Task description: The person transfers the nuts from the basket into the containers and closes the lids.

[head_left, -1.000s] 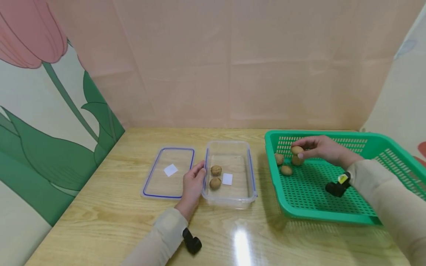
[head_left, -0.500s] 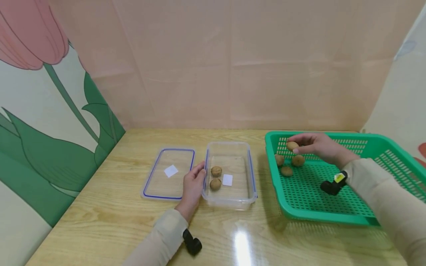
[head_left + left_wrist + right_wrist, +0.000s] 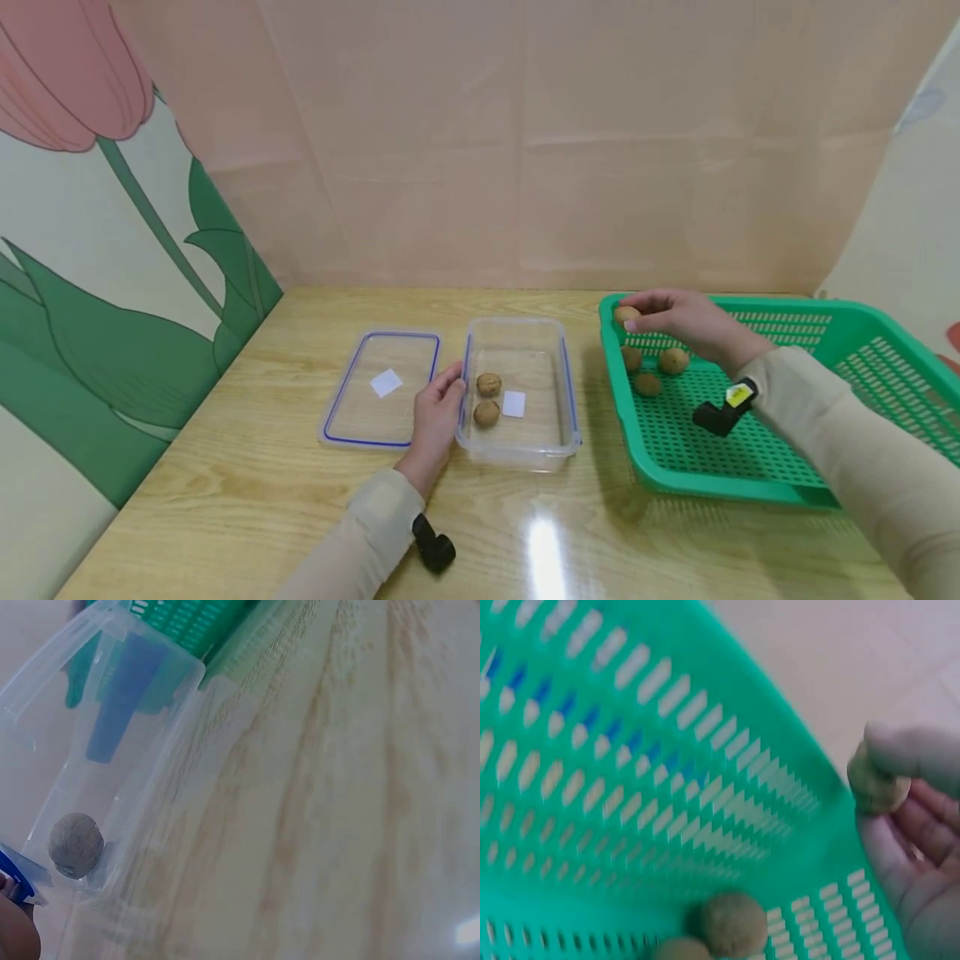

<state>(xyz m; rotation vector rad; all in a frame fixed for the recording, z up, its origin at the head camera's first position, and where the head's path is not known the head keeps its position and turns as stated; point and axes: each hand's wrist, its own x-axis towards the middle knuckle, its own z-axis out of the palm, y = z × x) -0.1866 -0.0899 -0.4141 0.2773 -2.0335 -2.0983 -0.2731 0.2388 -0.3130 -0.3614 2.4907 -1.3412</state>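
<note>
My right hand (image 3: 686,323) pinches a walnut (image 3: 626,317) between thumb and fingers, up at the rim of the green basket (image 3: 720,492) by its back left corner. The right wrist view shows that walnut (image 3: 877,780) under the thumb. Three more walnuts (image 3: 673,360) lie on the basket floor below. My left hand (image 3: 435,414) holds the left side of a clear plastic food container (image 3: 517,454), its fingers at the blue side flap (image 3: 19,877). Inside the container, two walnuts (image 3: 487,413) sit along the left, beside a white square label (image 3: 513,404).
Left of the container, its clear lid (image 3: 363,437) with a blue seal and a white label lies flat on the wooden table (image 3: 247,500). The basket's left wall (image 3: 618,400) rises between the basket's walnuts and the container. A pink sheet (image 3: 517,167) hangs behind the table.
My right hand has lifted the walnut from among the others in the basket and carried it left and up to the basket's corner. The left hand stays on the container.
</note>
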